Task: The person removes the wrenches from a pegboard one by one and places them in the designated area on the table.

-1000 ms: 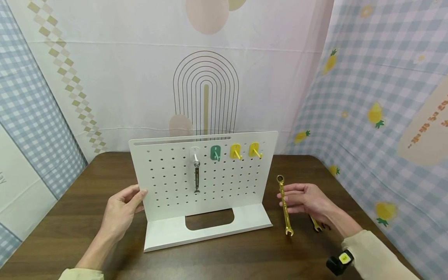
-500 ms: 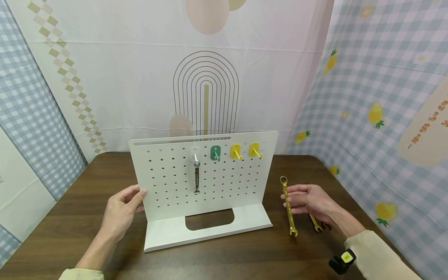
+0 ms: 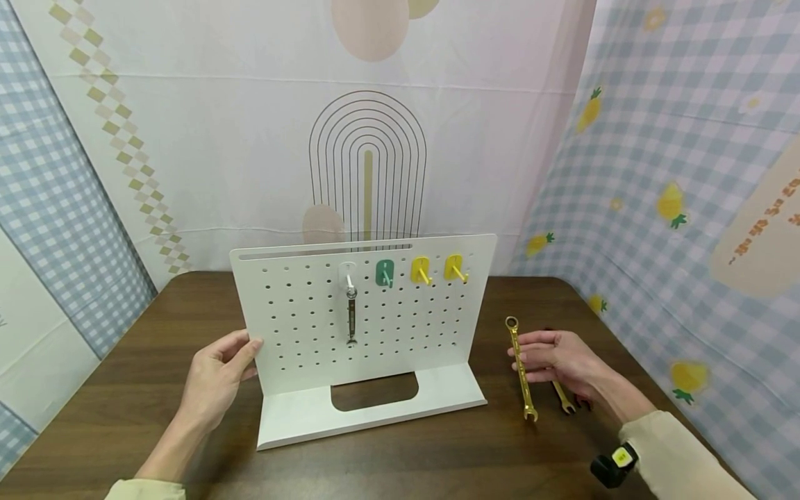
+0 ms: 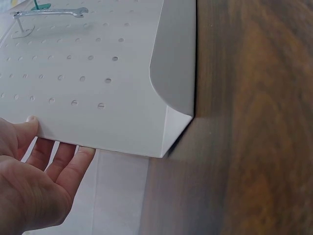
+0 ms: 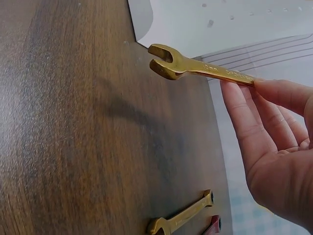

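My left hand [image 3: 215, 378] pinches the left edge of a white pegboard [image 3: 300, 380], thumb in front and fingers behind it. A silver wrench [image 3: 352, 316] hangs by its ring end from the board's white hook [image 3: 346, 273]. To the right of the board, my right hand [image 3: 562, 362] holds a gold combination wrench [image 3: 521, 368] between thumb and fingers. The wrench's ring end is up and its open end points down toward me. In the right wrist view, its open end [image 5: 168, 62] is above the table, with a shadow below.
A green hook [image 3: 385, 273] and two yellow hooks, one inner [image 3: 421, 271] and one outer [image 3: 455, 267], carry nothing. Another gold wrench [image 5: 183, 218] and a red tool [image 5: 213, 226] lie on the wooden table [image 3: 375, 465], partly hidden by my right hand in the head view.
My right hand has drifted a little to the right with the gold wrench, which tilts slightly more. The left hand and pegboard stay where they were.
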A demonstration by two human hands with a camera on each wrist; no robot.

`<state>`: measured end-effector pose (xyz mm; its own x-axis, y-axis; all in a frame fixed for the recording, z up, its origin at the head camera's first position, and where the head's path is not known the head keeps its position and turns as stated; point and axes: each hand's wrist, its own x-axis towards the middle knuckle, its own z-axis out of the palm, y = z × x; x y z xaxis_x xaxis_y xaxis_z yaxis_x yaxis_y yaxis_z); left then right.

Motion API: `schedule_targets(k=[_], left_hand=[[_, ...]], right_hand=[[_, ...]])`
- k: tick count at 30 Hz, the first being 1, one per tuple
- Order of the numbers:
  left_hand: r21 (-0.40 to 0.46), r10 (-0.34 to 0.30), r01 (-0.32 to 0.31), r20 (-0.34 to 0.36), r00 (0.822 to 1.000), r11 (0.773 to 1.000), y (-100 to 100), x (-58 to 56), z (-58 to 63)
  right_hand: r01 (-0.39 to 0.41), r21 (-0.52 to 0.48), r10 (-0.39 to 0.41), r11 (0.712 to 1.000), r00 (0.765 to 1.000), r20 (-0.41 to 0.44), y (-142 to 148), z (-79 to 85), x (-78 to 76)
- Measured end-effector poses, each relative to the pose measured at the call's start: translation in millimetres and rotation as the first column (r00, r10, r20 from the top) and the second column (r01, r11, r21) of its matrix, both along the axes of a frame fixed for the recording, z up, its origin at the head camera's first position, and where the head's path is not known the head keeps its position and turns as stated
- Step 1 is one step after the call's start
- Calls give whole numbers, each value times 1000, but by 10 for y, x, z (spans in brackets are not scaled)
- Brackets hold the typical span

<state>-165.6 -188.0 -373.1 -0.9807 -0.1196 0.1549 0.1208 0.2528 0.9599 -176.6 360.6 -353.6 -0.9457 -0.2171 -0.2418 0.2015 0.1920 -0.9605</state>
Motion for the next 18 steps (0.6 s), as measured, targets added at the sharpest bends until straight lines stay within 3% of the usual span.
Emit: schedule_targets(k=[18], left_hand=[[3, -3, 3, 12, 1000, 1000, -8, -4, 0]], right_hand=[[8, 19, -8, 1000, 1000, 0, 120, -63, -25]])
